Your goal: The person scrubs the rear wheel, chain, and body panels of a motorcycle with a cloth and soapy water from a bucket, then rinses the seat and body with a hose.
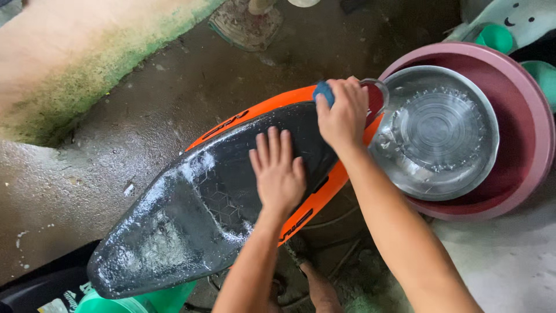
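Observation:
A black motorcycle seat (197, 214) with orange sides lies slanted from lower left to upper right, streaked with white soap foam. My left hand (278, 174) rests flat on its middle, fingers together. My right hand (343, 113) is at the seat's narrow upper end, closed around a blue sponge (323, 91) that pokes out by the thumb.
A steel basin (437, 132) with water sits inside a large pink tub (524, 104) to the right. Green plastic containers (496, 37) stand at upper right and another green container (139, 301) at the bottom. The wet concrete floor (174, 87) surrounds everything; a foot (315, 287) shows below.

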